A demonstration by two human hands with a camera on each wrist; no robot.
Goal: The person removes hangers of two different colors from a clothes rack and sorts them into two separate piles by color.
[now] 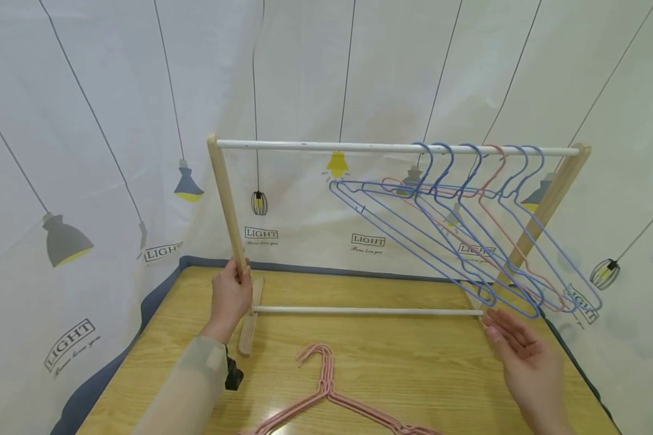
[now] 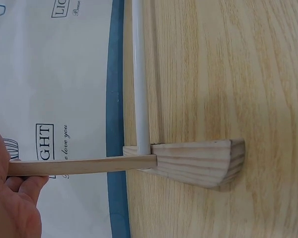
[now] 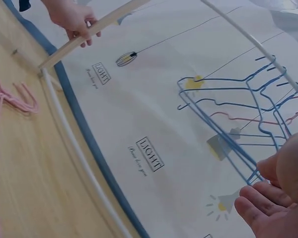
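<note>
My left hand (image 1: 231, 297) grips the left wooden post (image 1: 228, 205) of a garment rack, partway up. Several blue clothes hangers (image 1: 470, 237) and one pink hanger (image 1: 492, 214) hang from the rack's white top rail (image 1: 315, 146), toward its right end. Below their lower corners is my right hand (image 1: 528, 365), palm partly turned up, fingers loosely bent. In the right wrist view its fingertips (image 3: 248, 198) come close to the blue hangers' ends; whether they touch, I cannot tell. A bundle of pink hangers (image 1: 328, 386) lies on the table in front of me, hooks pointing away.
The rack's lower white bar (image 1: 367, 311) runs just above the wooden table (image 1: 402, 350), between two wooden feet (image 2: 198, 161). The right post (image 1: 546, 211) leans outward behind the hangers. A pale curtain printed with lamps (image 1: 114, 90) surrounds the table's back and sides.
</note>
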